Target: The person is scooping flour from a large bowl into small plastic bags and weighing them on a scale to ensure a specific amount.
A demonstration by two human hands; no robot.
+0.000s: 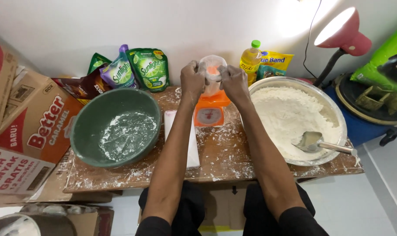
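My left hand and my right hand both grip the top of a small clear plastic bag of white flour. The bag rests on an orange kitchen scale at the back middle of a flour-dusted wooden table. My fingers pinch the bag's mouth from either side. To the right, a wide metal basin of flour holds a metal scoop.
A green bowl dusted with flour sits at the left. A stack of clear plastic bags lies beside the scale. Refill pouches, an oil bottle, cardboard boxes and a red lamp ring the table.
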